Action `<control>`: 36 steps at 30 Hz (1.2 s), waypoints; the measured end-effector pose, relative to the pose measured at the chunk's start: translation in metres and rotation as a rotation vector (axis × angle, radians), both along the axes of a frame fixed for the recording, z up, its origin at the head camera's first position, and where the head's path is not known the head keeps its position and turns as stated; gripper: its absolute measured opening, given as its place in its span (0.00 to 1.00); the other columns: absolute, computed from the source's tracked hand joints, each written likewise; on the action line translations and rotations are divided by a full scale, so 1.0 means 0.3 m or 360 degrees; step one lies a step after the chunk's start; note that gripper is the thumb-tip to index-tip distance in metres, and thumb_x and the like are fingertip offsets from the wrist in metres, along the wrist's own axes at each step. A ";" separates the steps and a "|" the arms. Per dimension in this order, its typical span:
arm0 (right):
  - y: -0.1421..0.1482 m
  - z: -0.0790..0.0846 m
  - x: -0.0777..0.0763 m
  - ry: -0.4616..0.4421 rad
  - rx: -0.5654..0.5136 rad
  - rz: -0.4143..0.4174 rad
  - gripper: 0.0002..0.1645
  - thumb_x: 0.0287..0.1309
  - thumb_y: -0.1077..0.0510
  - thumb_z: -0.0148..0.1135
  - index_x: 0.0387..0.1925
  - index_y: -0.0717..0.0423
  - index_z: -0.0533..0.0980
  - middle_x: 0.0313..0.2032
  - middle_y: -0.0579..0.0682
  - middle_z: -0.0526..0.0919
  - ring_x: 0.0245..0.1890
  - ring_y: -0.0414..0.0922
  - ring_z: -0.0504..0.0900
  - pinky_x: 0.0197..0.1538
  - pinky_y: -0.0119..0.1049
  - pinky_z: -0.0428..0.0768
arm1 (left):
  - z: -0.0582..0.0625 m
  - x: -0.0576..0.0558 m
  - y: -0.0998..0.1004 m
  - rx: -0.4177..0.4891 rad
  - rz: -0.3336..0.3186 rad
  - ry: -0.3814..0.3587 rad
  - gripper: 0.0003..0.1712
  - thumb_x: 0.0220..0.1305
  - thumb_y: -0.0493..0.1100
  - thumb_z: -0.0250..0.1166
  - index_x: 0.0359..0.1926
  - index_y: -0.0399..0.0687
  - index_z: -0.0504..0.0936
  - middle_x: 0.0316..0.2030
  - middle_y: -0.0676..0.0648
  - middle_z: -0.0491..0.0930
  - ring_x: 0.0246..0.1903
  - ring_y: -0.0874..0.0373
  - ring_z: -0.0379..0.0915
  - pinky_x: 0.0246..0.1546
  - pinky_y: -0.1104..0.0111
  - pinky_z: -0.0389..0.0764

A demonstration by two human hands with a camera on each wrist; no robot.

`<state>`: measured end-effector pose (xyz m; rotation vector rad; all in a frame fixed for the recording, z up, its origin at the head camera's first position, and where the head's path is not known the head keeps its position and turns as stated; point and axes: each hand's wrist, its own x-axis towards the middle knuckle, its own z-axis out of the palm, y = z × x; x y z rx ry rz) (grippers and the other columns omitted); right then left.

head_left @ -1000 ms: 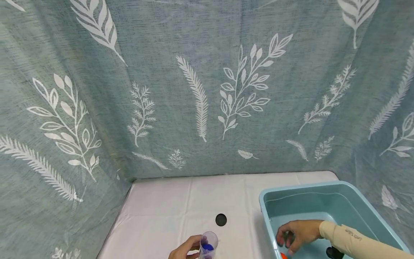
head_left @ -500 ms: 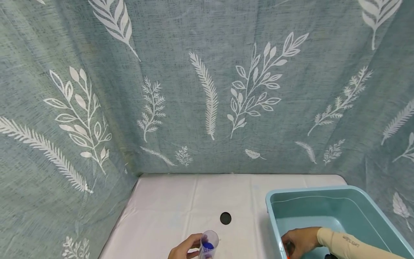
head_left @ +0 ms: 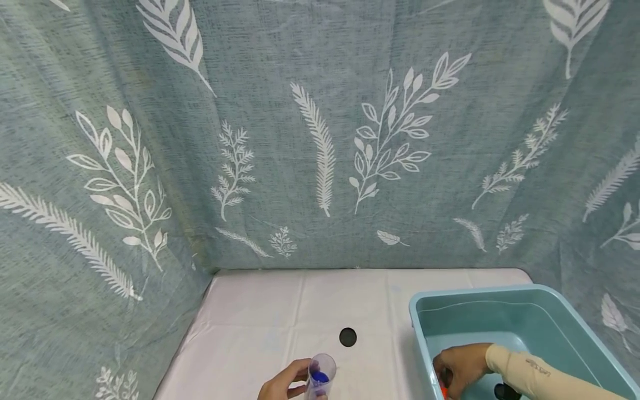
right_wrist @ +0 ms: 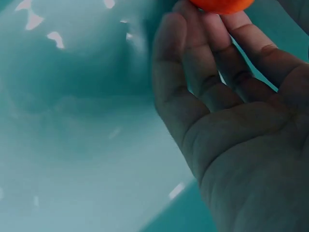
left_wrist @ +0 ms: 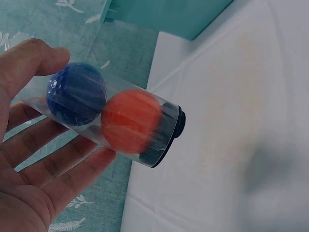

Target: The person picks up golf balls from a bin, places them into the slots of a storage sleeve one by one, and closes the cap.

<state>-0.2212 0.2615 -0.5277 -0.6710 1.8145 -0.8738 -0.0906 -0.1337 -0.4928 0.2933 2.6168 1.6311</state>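
My left hand [head_left: 285,383] grips a clear plastic tube [head_left: 322,362], its mouth upward in the head view. Through the wall in the left wrist view show a blue ball [left_wrist: 77,94] and an orange ball [left_wrist: 131,121], touching one another. A black cap [left_wrist: 179,123] closes the tube's lower end. Inside the teal bin, my right hand [head_left: 465,364] has its fingers curled at another orange ball [right_wrist: 224,4] near the left wall. Only the lower part of this ball shows in the right wrist view; the thumb is mostly out of frame.
The teal bin [head_left: 417,322] stands at the right of the white-covered table [head_left: 250,333]. A black round disc [head_left: 348,337] lies on the cloth between tube and bin. Some black object [head_left: 506,391] sits in the bin under the right forearm. Leaf-patterned curtain [head_left: 300,166] surrounds the table.
My right hand has moved down and toward the bin's left wall, onto the orange ball. The left hand keeps its hold on the tube. The head view has shifted slightly.
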 end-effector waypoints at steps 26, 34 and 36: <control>0.099 0.231 -0.029 0.0311 -0.0443 -0.0258 0.20 0.71 0.60 0.60 0.62 0.57 0.75 0.58 0.57 0.78 0.51 0.49 0.81 0.50 0.37 0.82 | 0.018 -0.001 0.049 0.0066 -0.0059 -0.0020 0.30 0.56 0.48 0.77 0.55 0.39 0.78 0.44 0.41 0.85 0.43 0.45 0.84 0.40 0.62 0.87; 0.083 0.271 0.049 0.0397 -0.0497 -0.0556 0.21 0.71 0.58 0.61 0.63 0.52 0.73 0.58 0.60 0.77 0.52 0.50 0.80 0.51 0.37 0.81 | 0.022 -0.005 0.054 0.0085 -0.0085 -0.0019 0.30 0.57 0.49 0.77 0.55 0.39 0.78 0.44 0.41 0.84 0.43 0.43 0.84 0.40 0.62 0.87; 0.072 0.287 0.073 0.0425 -0.0535 -0.0630 0.23 0.71 0.58 0.61 0.64 0.54 0.72 0.60 0.62 0.75 0.54 0.49 0.80 0.52 0.37 0.82 | 0.022 -0.007 0.055 0.0084 -0.0091 -0.0021 0.30 0.57 0.49 0.77 0.55 0.39 0.78 0.44 0.42 0.84 0.43 0.43 0.84 0.40 0.62 0.87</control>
